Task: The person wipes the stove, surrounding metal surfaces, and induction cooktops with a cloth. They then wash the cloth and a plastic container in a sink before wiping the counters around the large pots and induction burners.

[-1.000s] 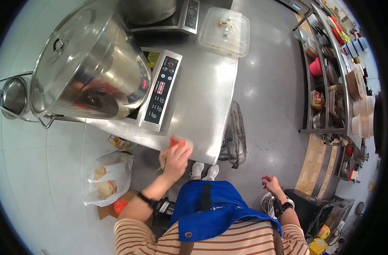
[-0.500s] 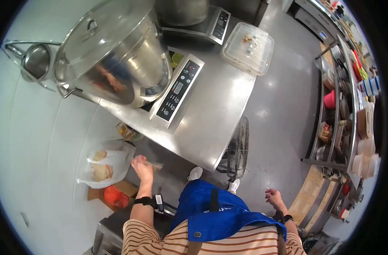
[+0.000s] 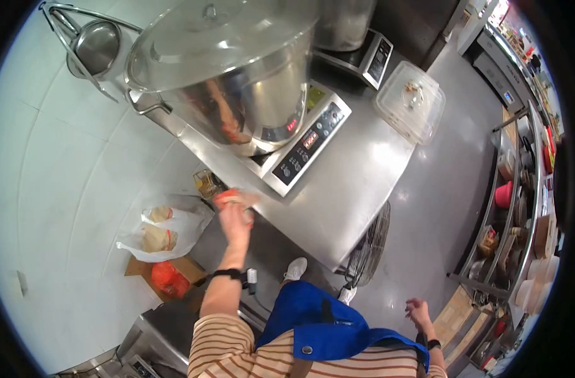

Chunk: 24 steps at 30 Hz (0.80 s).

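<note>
My left hand (image 3: pixel 235 219) is closed on a small plastic bag (image 3: pixel 238 198) with red on it, by the left edge of the steel table (image 3: pixel 325 217). A large lidded steel pot (image 3: pixel 249 94) stands on an induction cooker (image 3: pixel 307 143) whose display is lit red. My right hand (image 3: pixel 417 311) hangs over the floor at the lower right, its fingers loosely curled and apart, with nothing seen in it. White plastic bags (image 3: pixel 167 233) with pale contents lie below and left of my left hand, above a cardboard box holding a red bag (image 3: pixel 169 279).
A clear plastic container (image 3: pixel 411 103) sits at the table's far right corner. Below the right edge stands a floor fan (image 3: pixel 370 247). A sieve (image 3: pixel 97 48) hangs on the left wall. Metal shelving (image 3: pixel 486 227) with tubs runs along the right, beside flat cardboard (image 3: pixel 454 318).
My left hand has moved up to the table's edge with the bag, whose red part now shows. The cooker's display has turned red. The view has shifted, and my right hand appears slightly lower.
</note>
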Each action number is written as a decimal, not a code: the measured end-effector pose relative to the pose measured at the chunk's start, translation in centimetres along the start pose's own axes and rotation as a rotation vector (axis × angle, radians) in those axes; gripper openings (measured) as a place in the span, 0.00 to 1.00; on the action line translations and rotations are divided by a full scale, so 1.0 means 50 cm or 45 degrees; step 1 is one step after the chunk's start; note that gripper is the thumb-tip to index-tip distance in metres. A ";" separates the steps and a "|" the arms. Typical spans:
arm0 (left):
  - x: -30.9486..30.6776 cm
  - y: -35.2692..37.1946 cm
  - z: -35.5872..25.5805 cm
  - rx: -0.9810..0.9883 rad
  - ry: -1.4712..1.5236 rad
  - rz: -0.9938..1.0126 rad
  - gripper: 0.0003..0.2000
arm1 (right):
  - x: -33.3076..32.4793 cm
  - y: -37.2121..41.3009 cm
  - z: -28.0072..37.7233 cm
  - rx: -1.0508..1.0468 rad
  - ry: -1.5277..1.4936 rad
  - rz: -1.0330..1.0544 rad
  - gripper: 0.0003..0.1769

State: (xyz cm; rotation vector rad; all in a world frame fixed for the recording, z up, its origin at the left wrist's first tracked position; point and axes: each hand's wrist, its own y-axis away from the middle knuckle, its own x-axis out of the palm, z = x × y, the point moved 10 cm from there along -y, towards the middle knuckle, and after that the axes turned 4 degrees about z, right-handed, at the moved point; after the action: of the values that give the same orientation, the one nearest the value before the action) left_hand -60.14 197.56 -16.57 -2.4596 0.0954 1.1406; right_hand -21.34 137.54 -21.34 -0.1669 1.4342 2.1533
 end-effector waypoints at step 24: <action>0.179 0.156 -0.173 0.332 -0.373 0.259 0.23 | 0.021 -0.055 0.018 0.027 0.315 0.165 0.14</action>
State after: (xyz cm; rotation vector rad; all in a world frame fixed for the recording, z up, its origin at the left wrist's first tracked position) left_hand -49.91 187.99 -20.97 -2.0689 0.3879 1.4614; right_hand -20.69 139.51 -23.65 -0.3522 1.6454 2.2842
